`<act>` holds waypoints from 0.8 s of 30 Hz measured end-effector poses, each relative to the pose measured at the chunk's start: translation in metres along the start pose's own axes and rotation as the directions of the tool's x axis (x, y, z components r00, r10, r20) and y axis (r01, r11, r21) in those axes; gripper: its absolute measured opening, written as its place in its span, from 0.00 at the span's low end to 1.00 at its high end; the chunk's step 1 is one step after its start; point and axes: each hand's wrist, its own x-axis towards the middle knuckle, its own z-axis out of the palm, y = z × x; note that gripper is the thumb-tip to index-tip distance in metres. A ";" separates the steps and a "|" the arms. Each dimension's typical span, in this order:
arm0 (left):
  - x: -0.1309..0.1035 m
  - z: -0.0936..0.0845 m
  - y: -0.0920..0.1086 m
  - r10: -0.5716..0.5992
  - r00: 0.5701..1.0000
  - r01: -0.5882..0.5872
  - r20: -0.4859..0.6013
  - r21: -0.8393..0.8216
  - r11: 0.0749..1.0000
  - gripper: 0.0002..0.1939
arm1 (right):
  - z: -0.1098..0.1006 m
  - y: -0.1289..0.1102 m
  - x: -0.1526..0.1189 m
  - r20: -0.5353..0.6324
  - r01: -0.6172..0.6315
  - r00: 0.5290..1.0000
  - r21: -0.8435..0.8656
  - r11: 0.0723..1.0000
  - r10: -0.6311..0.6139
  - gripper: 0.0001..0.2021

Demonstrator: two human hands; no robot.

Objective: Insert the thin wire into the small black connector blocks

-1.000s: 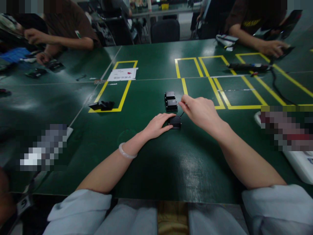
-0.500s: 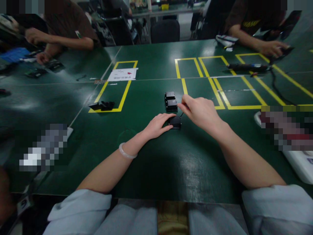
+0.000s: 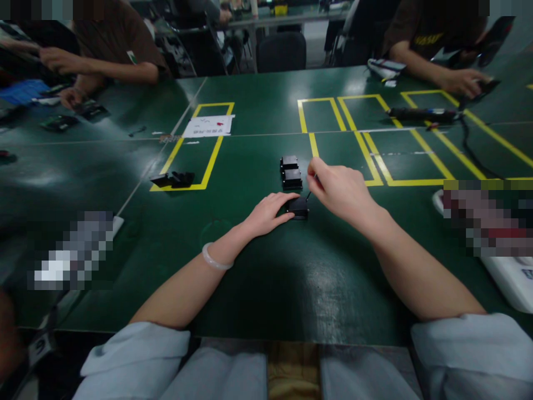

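My left hand grips a small black box-shaped part on the green table, with fingers on its far side and the thumb at its near side. My right hand is closed in a pinch just to the right. From its fingertips a thin dark rod slants down to the part's far right corner. What end the rod has is too small to make out. Two similar black box-shaped parts, a nearer one and a farther one, stand just beyond my left fingers.
Black pieces lie in a yellow taped outline on the left, near a white paper label. A dark cylindrical tool with a cable lies at the right. Blurred-out objects flank my arms. Two people sit opposite, their hands on other items.
My right fingertips have shifted slightly to the right and curled around the rod. My left hand and the black part have stayed in place.
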 end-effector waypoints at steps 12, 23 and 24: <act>0.000 0.000 -0.001 0.010 1.000 -0.010 -0.001 -0.006 1.000 0.24 | 0.002 0.001 0.000 -0.023 0.001 1.000 -0.007 1.000 -0.001 0.17; 0.000 0.001 -0.002 0.018 1.000 -0.018 -0.004 -0.005 1.000 0.25 | -0.001 -0.001 0.000 0.032 -0.006 0.999 -0.043 0.999 0.008 0.19; 0.000 0.001 -0.002 0.016 1.000 -0.016 -0.005 -0.004 1.000 0.25 | -0.001 -0.001 0.000 0.033 -0.008 0.999 -0.047 0.999 0.009 0.19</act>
